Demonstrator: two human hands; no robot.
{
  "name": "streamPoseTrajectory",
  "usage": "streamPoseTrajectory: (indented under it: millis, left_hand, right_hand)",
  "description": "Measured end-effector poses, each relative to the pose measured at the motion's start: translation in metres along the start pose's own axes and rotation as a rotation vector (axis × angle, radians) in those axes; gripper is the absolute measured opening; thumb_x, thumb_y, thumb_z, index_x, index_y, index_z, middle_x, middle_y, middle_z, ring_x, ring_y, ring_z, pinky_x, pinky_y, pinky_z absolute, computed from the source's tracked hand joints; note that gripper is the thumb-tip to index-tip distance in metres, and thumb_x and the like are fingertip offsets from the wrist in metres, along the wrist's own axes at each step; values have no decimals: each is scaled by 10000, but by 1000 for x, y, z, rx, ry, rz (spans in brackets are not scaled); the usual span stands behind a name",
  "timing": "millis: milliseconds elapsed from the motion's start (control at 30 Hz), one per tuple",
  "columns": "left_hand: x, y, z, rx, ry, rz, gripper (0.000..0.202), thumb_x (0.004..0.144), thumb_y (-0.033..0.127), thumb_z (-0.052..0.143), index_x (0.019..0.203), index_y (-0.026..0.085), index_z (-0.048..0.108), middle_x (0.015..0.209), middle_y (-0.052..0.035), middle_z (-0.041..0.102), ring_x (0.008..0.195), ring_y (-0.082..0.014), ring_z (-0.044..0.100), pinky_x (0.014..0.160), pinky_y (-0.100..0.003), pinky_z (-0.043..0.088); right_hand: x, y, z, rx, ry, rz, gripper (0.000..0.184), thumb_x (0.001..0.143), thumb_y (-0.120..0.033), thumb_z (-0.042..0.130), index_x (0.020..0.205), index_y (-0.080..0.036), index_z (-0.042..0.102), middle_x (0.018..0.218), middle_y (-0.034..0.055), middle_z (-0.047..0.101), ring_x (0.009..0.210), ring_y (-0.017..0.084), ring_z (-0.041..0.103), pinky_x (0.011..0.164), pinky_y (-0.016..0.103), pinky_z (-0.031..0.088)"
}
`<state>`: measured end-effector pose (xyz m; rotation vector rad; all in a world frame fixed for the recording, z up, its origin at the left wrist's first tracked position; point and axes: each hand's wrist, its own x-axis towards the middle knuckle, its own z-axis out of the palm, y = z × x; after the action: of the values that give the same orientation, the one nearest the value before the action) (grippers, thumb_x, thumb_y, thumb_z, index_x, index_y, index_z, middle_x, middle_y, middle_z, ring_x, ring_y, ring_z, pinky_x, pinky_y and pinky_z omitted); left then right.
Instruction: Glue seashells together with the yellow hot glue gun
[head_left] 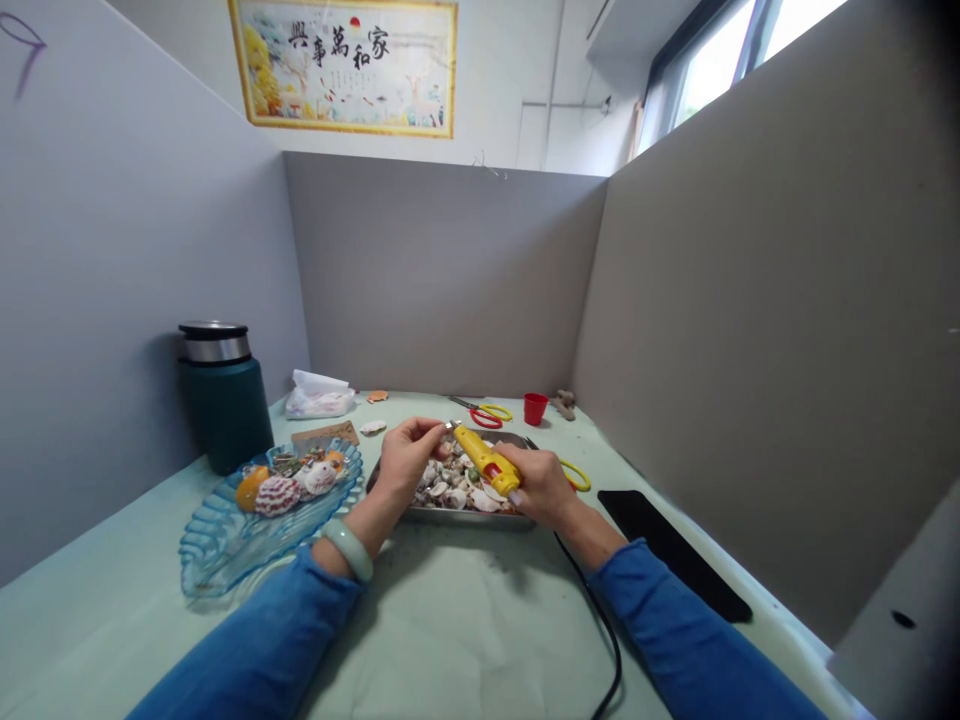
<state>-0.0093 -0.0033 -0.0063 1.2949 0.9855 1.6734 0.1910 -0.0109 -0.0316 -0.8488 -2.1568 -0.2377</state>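
My right hand (541,484) is closed around a yellow hot glue gun (476,452), its nozzle pointing up and to the left. A black cord (600,610) runs down the table below that hand. Close to the nozzle tip, the fingers of my left hand (411,456) pinch a small pale piece, too small to name. Whether nozzle and piece touch, I cannot tell. Under both hands lies a metal tray (465,518) full of small seashells (455,498), partly hidden by the hands and the gun.
On the left, a blue glass dish (217,545) holds larger shells (277,495), with a dark teal flask (227,410) behind it. Scissors (486,414), a red cup (535,408) and a plastic-wrapped pack (320,396) stand farther back. A black flat object (671,550) lies right. Grey partitions (442,280) enclose the table.
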Motion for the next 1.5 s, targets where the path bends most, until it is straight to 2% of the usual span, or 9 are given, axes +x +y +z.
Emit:
streamPoseTrajectory:
  millis: [233,400,733,933,1133,1333,1500]
  left_hand:
    - [1,0,-1,-3,23,13,258,609,330,726,730,116,648,560,7,607,456,-97,554,492,-213,437]
    - [1,-2,-1,8,5,23,244,624,321,717,731,115,642,561,3,609,458,-99,554,491,-213,433]
    - [1,-2,-1,3,8,26,263,611,347,723,724,125,639,566,5,610,462,-103,558,493,-217,433]
    - [1,-3,0,8,4,25,252,617,339,717,721,125,637,550,7,604,453,-100,553,489,-212,433]
    - [0,-2,-1,2,9,29,250,624,332,716,726,119,632,567,4,606,458,-99,553,483,-213,439]
    - [-1,-1,0,-4,15,8,264,605,334,728,721,116,636,551,4,606,458,-105,560,485,-219,448]
    - [0,-1,0,-4,17,12,275,610,344,722,728,112,632,538,10,602,449,-100,553,482,-213,443]
  right_hand:
    - [-1,1,-1,0,-9,22,368,689,-144,512,1043,-202,591,866,33,690,708,159,612,652,232,422]
    - [0,0,0,-1,-19,17,322,695,-169,522,1006,-191,604,832,36,683,655,151,594,619,233,412]
    - [1,2,-3,-5,16,12,386,675,-135,505,1044,-202,596,868,33,696,688,154,616,644,230,427]
    - [0,0,0,-9,9,-18,334,689,-170,523,1012,-191,605,877,44,697,668,154,609,618,231,426]
    - [0,3,-2,-16,8,4,385,678,-151,513,1053,-188,594,884,46,698,722,167,626,660,238,436]
    - [1,0,0,-19,-2,-40,324,702,-181,521,1014,-181,608,859,45,699,664,156,612,607,236,422]
    - [0,4,-1,-32,22,-25,350,707,-172,519,1048,-178,601,895,47,701,709,163,626,641,238,428]
